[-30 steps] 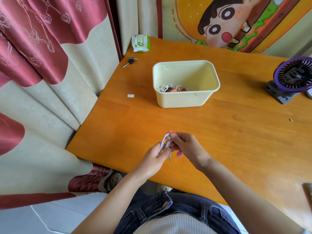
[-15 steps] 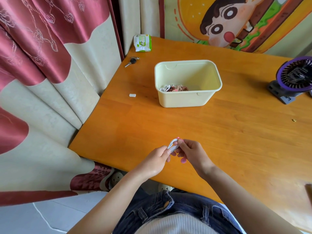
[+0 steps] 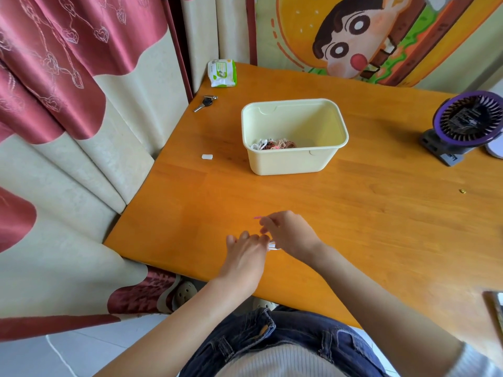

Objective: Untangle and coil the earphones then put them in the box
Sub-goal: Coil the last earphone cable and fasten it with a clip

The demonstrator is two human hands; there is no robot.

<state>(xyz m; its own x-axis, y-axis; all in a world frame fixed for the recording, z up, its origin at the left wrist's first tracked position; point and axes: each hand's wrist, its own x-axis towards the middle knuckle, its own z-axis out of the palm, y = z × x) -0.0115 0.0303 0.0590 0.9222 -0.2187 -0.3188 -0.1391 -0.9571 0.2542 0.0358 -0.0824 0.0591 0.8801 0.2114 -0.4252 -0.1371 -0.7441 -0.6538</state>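
Near the front edge of the table [image 3: 190, 202], on its left half, the left hand [image 3: 246, 257] and the right hand [image 3: 292, 235] meet low over the wood with the earphones [image 3: 273, 246] between them. A second ago the white cord stood up as a clear loop pinched by both sets of fingertips. Now the loop is out of sight, and only a small white scrap of it peeks from the gap where the hands touch. Both hands have also turned their backs up and dropped closer to the wood, and motion smears them. The right hand has its fingers curled in and appears to grip the bundled cord under its palm, with one pink-nailed finger sticking out to the left. The left hand shows only its back and knuckles, pressed against the right hand's fingers. I cannot tell whether it pinches the cord or merely steadies it. My reading is that the winding is about done and the coil is being squeezed small or its loose end tucked in, so only the drop remains. The box [image 3: 288, 161] stands well apart toward the far edge, open on top, with a small heap [image 3: 272, 145] of cords already against its near wall. Keys [image 3: 205, 102] lie by the far left corner.
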